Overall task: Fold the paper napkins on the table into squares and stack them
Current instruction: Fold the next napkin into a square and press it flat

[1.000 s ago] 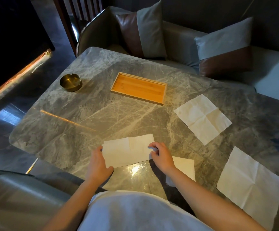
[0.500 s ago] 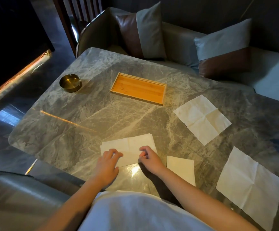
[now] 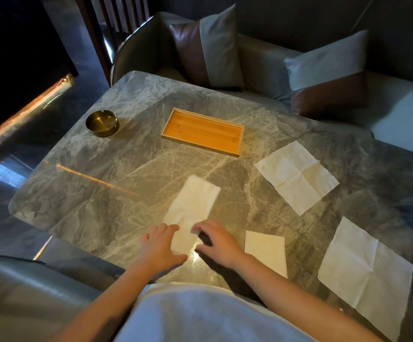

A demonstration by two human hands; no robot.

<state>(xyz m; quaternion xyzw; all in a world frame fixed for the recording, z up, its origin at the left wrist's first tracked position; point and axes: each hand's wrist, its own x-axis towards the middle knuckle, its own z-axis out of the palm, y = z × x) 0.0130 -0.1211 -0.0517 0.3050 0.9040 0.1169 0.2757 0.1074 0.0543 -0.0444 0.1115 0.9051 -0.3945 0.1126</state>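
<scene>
We see a grey marble counter (image 3: 116,193) carrying two unfolded white paper napkins (image 3: 366,275) on its right. A half-folded white napkin strip (image 3: 192,206) lies near the front edge, long axis pointing away and slightly right. Our left hand (image 3: 161,245) and right hand (image 3: 216,239), spread flat, press its near end. Beside them rests a small folded napkin (image 3: 266,251). No writing is readable.

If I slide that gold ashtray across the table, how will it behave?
The ashtray looks like solid metal, so probably heavy for its size. Low and wide, it seems unlikely to tip. On the glossy marble table it would likely glide easily.
</scene>
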